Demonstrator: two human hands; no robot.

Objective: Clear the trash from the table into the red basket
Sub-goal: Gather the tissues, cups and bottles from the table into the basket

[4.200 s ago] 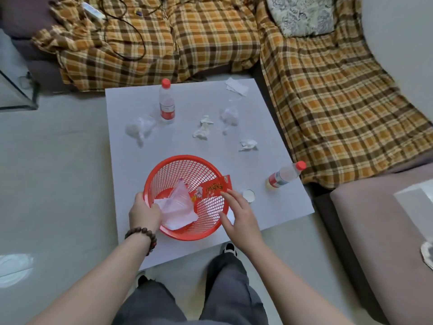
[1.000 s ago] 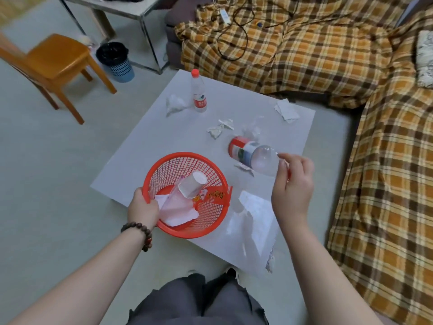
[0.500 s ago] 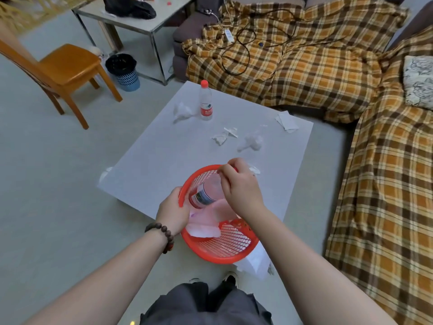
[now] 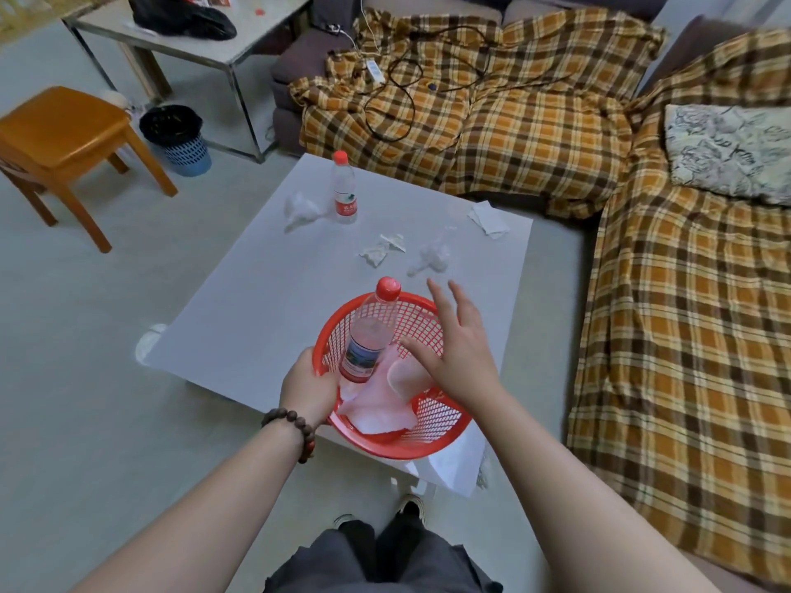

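Left hand (image 4: 309, 389) closed on rim of red basket (image 4: 432, 438), at near table (image 4: 257, 301) edge. Right hand (image 4: 460, 350) above it, fingers spread, empty. Water bottle (image 4: 369, 336) leans inside. Remaining: upright bottle (image 4: 343, 192), light but slippery, take at waist; crumpled tissues (image 4: 432, 255), soft, pinch.

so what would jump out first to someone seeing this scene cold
The round red plastic mesh basket at the near edge of the white table, gripped at its rim by the left hand, with a clear red-capped water bottle leaning inside it. The right hand hovers open above it. Behind, a second upright red-capped bottle stands among crumpled white tissues.
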